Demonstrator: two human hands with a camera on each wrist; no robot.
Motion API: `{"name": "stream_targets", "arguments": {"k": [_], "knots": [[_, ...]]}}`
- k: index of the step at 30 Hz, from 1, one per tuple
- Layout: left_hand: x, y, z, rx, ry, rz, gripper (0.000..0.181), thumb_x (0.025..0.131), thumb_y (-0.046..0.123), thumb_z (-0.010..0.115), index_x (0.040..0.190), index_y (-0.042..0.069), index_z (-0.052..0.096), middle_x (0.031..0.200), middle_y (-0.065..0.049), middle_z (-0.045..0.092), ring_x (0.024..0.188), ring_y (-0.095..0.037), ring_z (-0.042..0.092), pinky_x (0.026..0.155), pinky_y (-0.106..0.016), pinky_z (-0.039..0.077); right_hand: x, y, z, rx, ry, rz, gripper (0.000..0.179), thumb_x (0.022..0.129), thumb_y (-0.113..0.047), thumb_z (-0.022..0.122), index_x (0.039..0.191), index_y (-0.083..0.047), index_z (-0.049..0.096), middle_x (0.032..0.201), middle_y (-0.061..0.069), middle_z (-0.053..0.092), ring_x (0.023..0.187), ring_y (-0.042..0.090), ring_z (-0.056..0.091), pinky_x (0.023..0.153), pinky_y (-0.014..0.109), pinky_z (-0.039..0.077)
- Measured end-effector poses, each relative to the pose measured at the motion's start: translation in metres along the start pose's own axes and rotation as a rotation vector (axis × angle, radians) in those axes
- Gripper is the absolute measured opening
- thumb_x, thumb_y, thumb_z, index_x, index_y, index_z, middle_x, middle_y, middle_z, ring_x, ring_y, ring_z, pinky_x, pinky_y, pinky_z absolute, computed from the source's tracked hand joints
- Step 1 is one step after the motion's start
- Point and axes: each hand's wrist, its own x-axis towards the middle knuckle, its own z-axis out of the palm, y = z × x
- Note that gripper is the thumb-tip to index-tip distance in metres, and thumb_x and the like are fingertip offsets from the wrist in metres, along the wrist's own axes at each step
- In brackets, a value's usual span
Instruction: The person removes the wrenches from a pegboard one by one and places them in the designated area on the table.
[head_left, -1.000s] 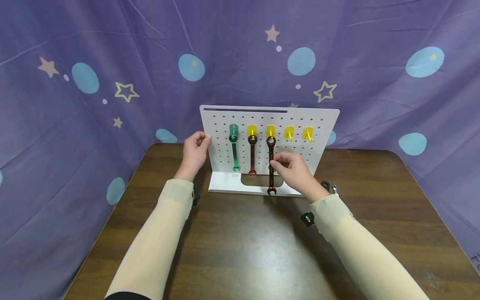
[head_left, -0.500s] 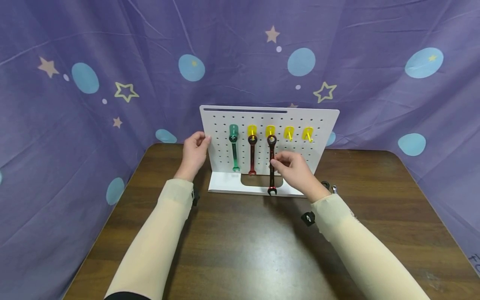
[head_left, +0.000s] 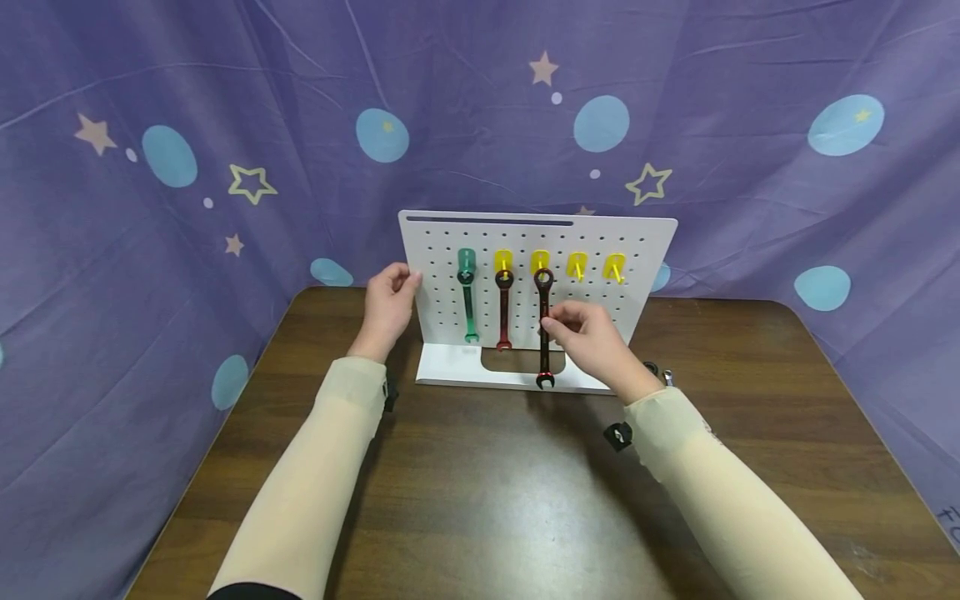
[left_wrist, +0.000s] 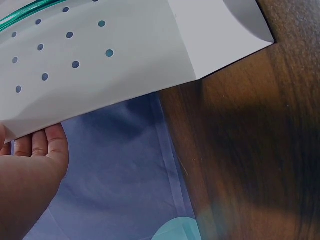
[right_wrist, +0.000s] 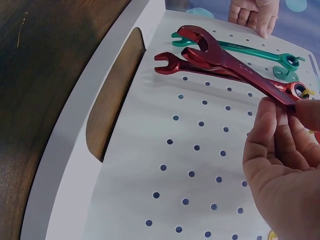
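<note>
My right hand (head_left: 592,340) pinches a dark red combination wrench (right_wrist: 220,60) by its shank, between thumb and fingers. Its ring end is up, in front of the third hook (head_left: 540,260); I cannot tell whether the ring is on it. The open end points down over the white pegboard's base. At the board's left edge, my left hand (head_left: 390,304) grips the pegboard (left_wrist: 135,55), thumb in front and fingers behind. A green wrench (head_left: 468,308) hangs from the green hook (head_left: 467,257), and a red wrench (head_left: 504,310) from the yellow hook (head_left: 503,258) beside it.
Two yellow hooks (head_left: 577,265) to the right bear no wrench. Wrench ends (head_left: 667,377) show on the brown table (head_left: 480,483) behind my right wrist. A purple patterned curtain (head_left: 480,100) stands close behind the board. The base has a cut-out (right_wrist: 117,95).
The dark red wrench has shifted slightly up and to the right, its ring a little higher in front of the hook. My left hand stays on the pegboard edge.
</note>
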Motion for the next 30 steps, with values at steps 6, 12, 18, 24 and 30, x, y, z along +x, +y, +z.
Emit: {"name": "stream_targets", "arguments": {"k": [6,12,18,24,30], "knots": [[-0.001,0.0,0.0,0.004,-0.002,-0.004,0.016,0.102,0.007,0.064,0.103,-0.008,0.068,0.077,-0.009,0.055,0.067,-0.013,0.045,0.059,-0.023,0.038,-0.003,0.001,-0.002,-0.004,-0.002,-0.011,0.014,0.101,-0.014,0.066,0.103,-0.002,0.073,0.087,0.005,0.071,0.078,0.023,0.064,0.071,0.04,0.053],[-0.001,-0.001,0.0,0.014,-0.008,-0.006,0.017,0.102,0.008,0.063,0.103,-0.008,0.067,0.078,-0.009,0.055,0.068,-0.014,0.046,0.059,-0.023,0.039,-0.006,0.004,-0.003,0.002,0.0,-0.02,0.015,0.1,-0.013,0.066,0.103,0.001,0.073,0.09,0.006,0.072,0.081,0.024,0.065,0.072,0.038,0.053],[-0.001,-0.002,0.0,0.015,-0.013,-0.011,0.017,0.103,0.009,0.063,0.103,-0.007,0.067,0.077,-0.008,0.053,0.068,-0.015,0.045,0.059,-0.024,0.038,-0.011,0.006,-0.006,-0.004,-0.007,-0.007,0.017,0.101,-0.013,0.065,0.104,0.002,0.073,0.09,0.006,0.072,0.08,0.024,0.064,0.071,0.038,0.052],[-0.001,0.0,0.0,-0.001,-0.019,-0.024,0.017,0.103,0.01,0.062,0.104,-0.007,0.067,0.078,-0.009,0.052,0.068,-0.016,0.044,0.059,-0.024,0.037,-0.015,0.008,-0.012,-0.023,-0.007,-0.001,0.017,0.101,-0.013,0.065,0.105,0.001,0.073,0.09,0.006,0.072,0.079,0.022,0.063,0.07,0.036,0.051],[0.001,-0.001,0.0,-0.014,-0.013,-0.016,0.017,0.103,0.009,0.062,0.102,-0.007,0.066,0.077,-0.008,0.051,0.067,-0.015,0.043,0.058,-0.024,0.037,-0.017,0.012,-0.016,-0.033,-0.002,-0.008,0.013,0.101,-0.012,0.065,0.102,-0.001,0.074,0.089,0.006,0.071,0.079,0.022,0.063,0.069,0.038,0.051]]}}
